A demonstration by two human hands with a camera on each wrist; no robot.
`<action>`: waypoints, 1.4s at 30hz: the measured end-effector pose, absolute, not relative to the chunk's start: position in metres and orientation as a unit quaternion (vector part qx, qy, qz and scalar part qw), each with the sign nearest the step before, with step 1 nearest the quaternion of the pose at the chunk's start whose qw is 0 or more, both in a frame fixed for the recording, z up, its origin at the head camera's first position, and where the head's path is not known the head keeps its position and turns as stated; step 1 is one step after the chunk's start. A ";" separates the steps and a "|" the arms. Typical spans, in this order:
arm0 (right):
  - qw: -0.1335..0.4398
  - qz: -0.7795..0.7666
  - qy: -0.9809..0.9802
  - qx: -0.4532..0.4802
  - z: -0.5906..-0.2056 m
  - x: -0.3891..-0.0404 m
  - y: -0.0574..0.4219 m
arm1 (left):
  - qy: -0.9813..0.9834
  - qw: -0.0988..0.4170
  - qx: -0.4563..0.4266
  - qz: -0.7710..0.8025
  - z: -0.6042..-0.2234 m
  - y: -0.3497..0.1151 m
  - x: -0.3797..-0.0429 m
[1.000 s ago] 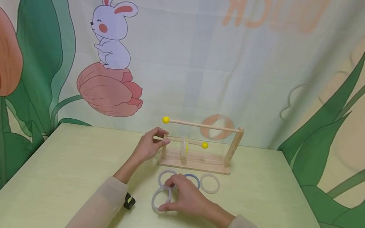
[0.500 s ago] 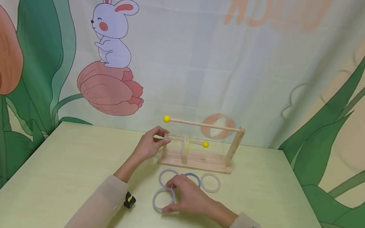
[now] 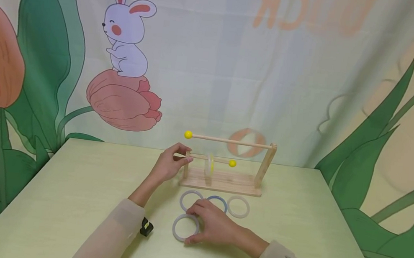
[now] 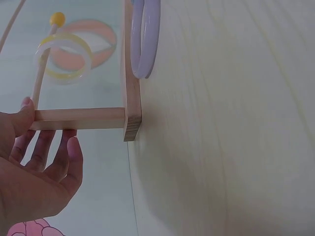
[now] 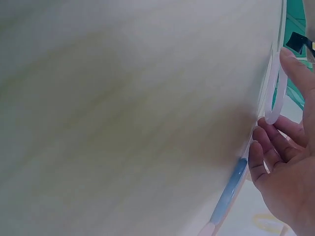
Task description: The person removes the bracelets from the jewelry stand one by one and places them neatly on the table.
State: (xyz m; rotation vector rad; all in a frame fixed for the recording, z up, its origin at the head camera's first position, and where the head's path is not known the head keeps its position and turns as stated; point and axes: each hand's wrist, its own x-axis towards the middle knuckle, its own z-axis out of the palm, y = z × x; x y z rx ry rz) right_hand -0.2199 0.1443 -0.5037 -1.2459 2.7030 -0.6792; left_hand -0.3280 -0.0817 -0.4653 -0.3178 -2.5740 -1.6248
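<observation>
A wooden stand (image 3: 220,186) has two rods tipped with yellow balls. My left hand (image 3: 169,165) grips its shorter left post (image 4: 78,118), thumb on the near side and fingers behind. On the lower rod hang a yellow ring (image 4: 89,51) and a whitish one, side by side. In front of the stand, my right hand (image 3: 216,224) holds a pale purple ring (image 3: 174,228) between thumb and fingertips. The right wrist view shows that ring edge-on, close to the tabletop. Behind this hand lie another pale purple ring (image 3: 181,202), a partly covered blue ring (image 3: 218,198) and a whitish ring (image 3: 248,211).
The pale table (image 3: 71,199) reaches back to a printed curtain (image 3: 199,61) with a rabbit and tulips. The taller right post (image 3: 265,166) carries the upper rod (image 3: 228,141). Black straps with small devices (image 3: 146,227) are at both wrists.
The ring in my right hand has turned from a narrower, tilted look to a rounder, flatter one, and my right thumb has shifted slightly nearer. My left hand keeps its place on the post.
</observation>
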 end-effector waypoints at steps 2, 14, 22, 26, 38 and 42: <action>0.045 -0.217 0.886 -0.408 -0.502 -0.220 0.143 | -0.840 0.041 -0.105 -0.531 -0.464 -0.082 -0.328; 0.039 -0.207 0.885 -0.415 -0.500 -0.221 0.140 | -0.839 0.043 -0.105 -0.533 -0.462 -0.084 -0.330; 0.042 -0.209 0.886 -0.413 -0.501 -0.221 0.140 | -0.840 0.042 -0.103 -0.530 -0.463 -0.085 -0.329; 0.036 -0.206 0.886 -0.415 -0.503 -0.222 0.140 | -0.840 0.043 -0.103 -0.531 -0.462 -0.085 -0.329; 0.041 -0.200 0.885 -0.419 -0.492 -0.221 0.148 | -0.836 0.040 -0.105 -0.536 -0.464 -0.082 -0.327; 0.046 -0.198 0.887 -0.414 -0.483 -0.223 0.153 | -0.836 0.043 -0.103 -0.538 -0.465 -0.081 -0.326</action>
